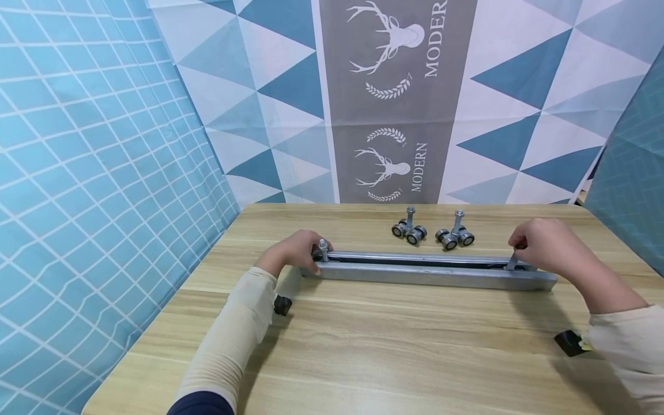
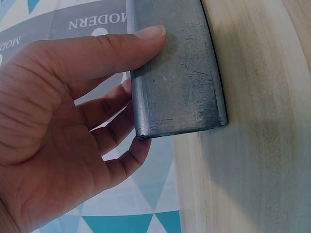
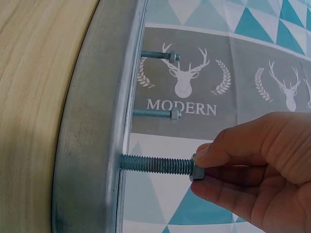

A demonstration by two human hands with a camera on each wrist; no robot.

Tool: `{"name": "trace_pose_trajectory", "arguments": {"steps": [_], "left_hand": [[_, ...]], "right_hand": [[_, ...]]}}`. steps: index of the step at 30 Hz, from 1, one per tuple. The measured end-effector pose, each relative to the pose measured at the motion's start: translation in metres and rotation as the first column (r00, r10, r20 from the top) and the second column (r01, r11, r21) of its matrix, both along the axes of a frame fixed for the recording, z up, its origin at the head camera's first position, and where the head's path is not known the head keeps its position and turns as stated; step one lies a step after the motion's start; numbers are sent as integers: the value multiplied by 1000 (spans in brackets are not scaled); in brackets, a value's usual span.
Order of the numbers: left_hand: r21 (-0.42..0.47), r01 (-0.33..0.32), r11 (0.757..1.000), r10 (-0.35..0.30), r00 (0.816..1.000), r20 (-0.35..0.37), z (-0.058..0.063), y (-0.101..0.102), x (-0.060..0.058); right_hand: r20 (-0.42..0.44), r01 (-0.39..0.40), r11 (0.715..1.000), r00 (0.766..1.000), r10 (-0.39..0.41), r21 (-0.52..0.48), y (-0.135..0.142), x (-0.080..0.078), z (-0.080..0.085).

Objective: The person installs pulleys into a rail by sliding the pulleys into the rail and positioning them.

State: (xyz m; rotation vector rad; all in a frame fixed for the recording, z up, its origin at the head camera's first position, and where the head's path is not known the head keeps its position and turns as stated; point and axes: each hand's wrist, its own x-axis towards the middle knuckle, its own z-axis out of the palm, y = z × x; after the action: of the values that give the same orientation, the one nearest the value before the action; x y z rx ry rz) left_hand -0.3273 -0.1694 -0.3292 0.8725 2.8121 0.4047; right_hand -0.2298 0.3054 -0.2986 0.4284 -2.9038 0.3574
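A long grey metal channel rail (image 1: 415,274) lies across the wooden table, its open slot facing up. My left hand (image 1: 297,252) grips the rail's left end, the thumb on the near wall and the fingers behind it in the left wrist view. Beside those fingers a threaded bolt (image 1: 323,249) stands up out of the slot. At the right end my right hand (image 1: 547,245) pinches the hex nut (image 3: 198,171) on top of another upright bolt (image 3: 155,164) between thumb and fingers. The lower part of that bolt is hidden inside the rail.
Behind the rail stand two roller trolleys, the left trolley (image 1: 410,227) and the right trolley (image 1: 455,233), each with small wheels and an upright bolt. A patterned cloth (image 1: 280,115) hangs at the table's back edge, and a blue checked sheet (image 1: 93,173) borders the left.
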Motion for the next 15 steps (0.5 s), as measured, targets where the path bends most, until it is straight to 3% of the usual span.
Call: {"name": "trace_pose_trajectory", "arguments": {"steps": [15], "left_hand": [[0,-4,1000,4,1000,-5,1,-1,1]], "right_hand": [[-23,-24,1000,999,24,-1,-12,0,0]]}}
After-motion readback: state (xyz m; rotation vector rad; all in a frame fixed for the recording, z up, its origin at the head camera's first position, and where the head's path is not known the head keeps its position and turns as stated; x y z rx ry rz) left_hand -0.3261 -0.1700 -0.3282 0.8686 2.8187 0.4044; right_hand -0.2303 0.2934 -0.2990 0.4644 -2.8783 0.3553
